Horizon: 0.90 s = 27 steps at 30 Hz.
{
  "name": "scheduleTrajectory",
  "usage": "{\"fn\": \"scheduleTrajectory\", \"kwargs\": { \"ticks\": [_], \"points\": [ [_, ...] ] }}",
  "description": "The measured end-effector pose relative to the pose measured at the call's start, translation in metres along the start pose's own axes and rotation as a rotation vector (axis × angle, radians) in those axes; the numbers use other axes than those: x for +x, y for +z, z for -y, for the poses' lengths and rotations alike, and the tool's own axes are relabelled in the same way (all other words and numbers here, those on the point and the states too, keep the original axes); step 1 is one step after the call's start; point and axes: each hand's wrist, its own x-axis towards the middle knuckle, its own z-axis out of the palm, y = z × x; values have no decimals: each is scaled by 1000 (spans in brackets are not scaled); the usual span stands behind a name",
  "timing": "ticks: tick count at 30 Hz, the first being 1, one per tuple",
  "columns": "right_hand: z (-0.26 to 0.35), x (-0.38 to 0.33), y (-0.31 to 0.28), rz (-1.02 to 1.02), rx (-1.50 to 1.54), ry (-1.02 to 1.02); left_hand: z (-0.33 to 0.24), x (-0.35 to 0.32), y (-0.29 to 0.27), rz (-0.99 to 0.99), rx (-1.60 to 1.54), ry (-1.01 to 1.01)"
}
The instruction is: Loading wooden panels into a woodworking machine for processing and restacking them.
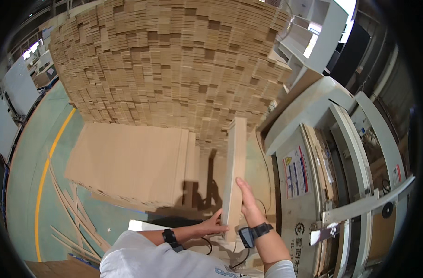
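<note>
A thin bundle of cardboard sheets (233, 171) stands on edge, upright, in front of the person. The right hand (248, 201) lies flat against its right face, fingers straight and together, pressed on the cardboard. The left hand (213, 224) grips its lower left edge, fingers curled onto it. Both wrists wear black bands. Left of the bundle a low stack of flat sheets (128, 160) lies on the green floor (30, 176). Behind rises a tall wall of stacked cardboard (169, 65). A grey machine (308, 185) stands just to the right.
</note>
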Motion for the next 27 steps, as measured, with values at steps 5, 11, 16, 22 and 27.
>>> {"fn": "scheduleTrajectory", "kwargs": {
  "ticks": [5,11,16,22,27],
  "points": [
    [-80,101,36,113,44,337,19,-30,-59,-199,-223,-187],
    [-118,133,73,14,-83,462,38,-53,-106,-154,-987,-248],
    [-114,139,89,103,-112,546,82,-37,-134,-424,-1283,-161],
    [-140,144,95,137,-182,400,93,-34,-152,-738,-1343,-39],
    [-136,159,99,88,-213,427,72,-27,-150,-834,-1463,12]
  ]
}}
